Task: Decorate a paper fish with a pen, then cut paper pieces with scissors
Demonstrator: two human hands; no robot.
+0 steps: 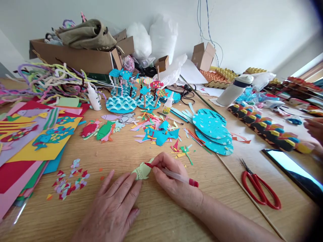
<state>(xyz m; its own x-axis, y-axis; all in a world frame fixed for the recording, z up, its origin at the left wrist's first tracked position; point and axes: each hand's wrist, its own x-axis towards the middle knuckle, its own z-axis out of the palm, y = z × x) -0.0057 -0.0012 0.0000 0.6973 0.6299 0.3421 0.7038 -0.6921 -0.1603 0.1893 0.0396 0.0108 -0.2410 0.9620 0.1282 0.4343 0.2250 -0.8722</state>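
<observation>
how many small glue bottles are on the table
2. One glue bottle is beside the tangled pipe cleaners on the left; the other glue bottle is just behind the paper scraps. More may be hidden in the clutter.

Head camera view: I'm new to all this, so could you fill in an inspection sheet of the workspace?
Surface: wooden table, crowded toward the back and sides.
Job's things: pale green paper fish with drawn scale lines; pen, its red tip at the fish.
Clutter: paper scraps beyond the fish; red-handled scissors at right.
Hands: left hand flat, fingertips at the fish's edge; right hand grips the pen.
Cables: blue cables hang against the wall; black cord lies toward the back.
Surroundings: cardboard box and white plastic bags behind; another person's hand at the right edge.
</observation>
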